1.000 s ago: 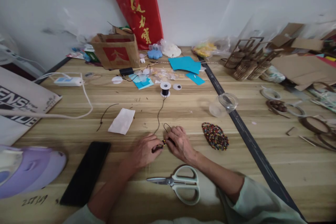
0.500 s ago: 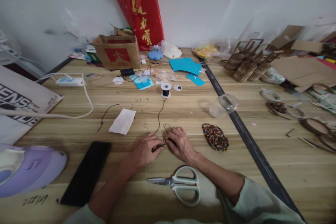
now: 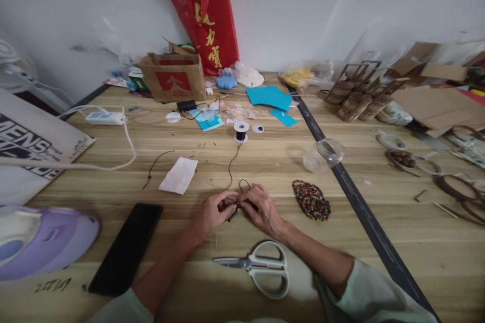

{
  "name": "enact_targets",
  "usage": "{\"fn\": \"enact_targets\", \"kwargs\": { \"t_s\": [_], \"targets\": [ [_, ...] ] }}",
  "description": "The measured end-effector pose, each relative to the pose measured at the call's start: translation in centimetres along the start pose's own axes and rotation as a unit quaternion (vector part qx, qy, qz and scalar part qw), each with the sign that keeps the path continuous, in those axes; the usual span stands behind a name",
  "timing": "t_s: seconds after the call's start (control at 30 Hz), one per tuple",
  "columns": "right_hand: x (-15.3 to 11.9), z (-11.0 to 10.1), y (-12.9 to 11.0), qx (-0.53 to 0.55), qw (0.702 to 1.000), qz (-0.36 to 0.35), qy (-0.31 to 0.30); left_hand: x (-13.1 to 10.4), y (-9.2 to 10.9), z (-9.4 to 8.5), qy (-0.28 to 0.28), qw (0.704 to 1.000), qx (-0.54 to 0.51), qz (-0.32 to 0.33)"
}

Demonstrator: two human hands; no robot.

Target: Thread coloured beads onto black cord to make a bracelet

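Observation:
My left hand (image 3: 215,214) is closed, its thumb and fingers pinching a short string of multicoloured beads (image 3: 232,213) that hangs down below the fingertips. Close beside it, my right hand (image 3: 262,210) is also closed, its fingertips meeting at the top end of the beads. A small loop of black cord (image 3: 245,182) sticks up by the right fingers. More of that cord runs from a white spool (image 3: 241,131) down to the left hand. The exact grip between the fingertips is hidden. White-handled scissors (image 3: 261,265) lie just below the hands, blades pointing left.
A coiled heap of multicoloured beads (image 3: 311,200) lies right of my hands, with a clear plastic jar (image 3: 322,155) behind it. To the left are a black phone (image 3: 126,249), a white paper piece (image 3: 178,175) and a loose cord (image 3: 153,165). A red bag (image 3: 210,20) stands at the wall.
More of the beaded string shows below my left fingertips, and the left fingers have shifted around it. Both hands stay together in nearly the same place. The view has tilted slightly.

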State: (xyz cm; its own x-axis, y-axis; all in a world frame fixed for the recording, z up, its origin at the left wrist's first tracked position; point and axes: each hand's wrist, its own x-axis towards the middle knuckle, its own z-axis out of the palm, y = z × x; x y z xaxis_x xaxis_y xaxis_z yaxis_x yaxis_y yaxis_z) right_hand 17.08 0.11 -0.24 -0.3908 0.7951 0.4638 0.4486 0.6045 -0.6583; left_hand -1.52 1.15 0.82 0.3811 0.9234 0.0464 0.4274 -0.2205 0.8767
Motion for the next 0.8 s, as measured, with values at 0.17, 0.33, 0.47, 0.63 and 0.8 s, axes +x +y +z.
{"fn": "enact_targets", "kwargs": {
  "t_s": [0.17,0.33,0.47,0.63,0.8],
  "targets": [
    [0.0,0.0,-0.1,0.015,1.000,-0.017,0.011,0.1,0.1,0.7,0.000,0.999,-0.039,-0.013],
    [0.0,0.1,-0.2,0.021,0.999,-0.023,0.032,0.2,-0.2,0.9,0.000,0.999,-0.046,-0.022],
    [-0.1,0.3,-0.3,0.019,0.999,-0.014,0.042,0.1,-0.1,0.8,0.002,0.999,-0.032,-0.022],
    [-0.6,0.2,-0.4,0.055,0.997,0.019,0.042,0.0,0.4,0.4,0.021,0.999,0.034,-0.012],
    [-0.9,0.0,-0.7,0.104,0.994,0.023,0.028,-0.1,0.4,-0.6,0.056,0.984,0.172,0.009]
  ]
}}
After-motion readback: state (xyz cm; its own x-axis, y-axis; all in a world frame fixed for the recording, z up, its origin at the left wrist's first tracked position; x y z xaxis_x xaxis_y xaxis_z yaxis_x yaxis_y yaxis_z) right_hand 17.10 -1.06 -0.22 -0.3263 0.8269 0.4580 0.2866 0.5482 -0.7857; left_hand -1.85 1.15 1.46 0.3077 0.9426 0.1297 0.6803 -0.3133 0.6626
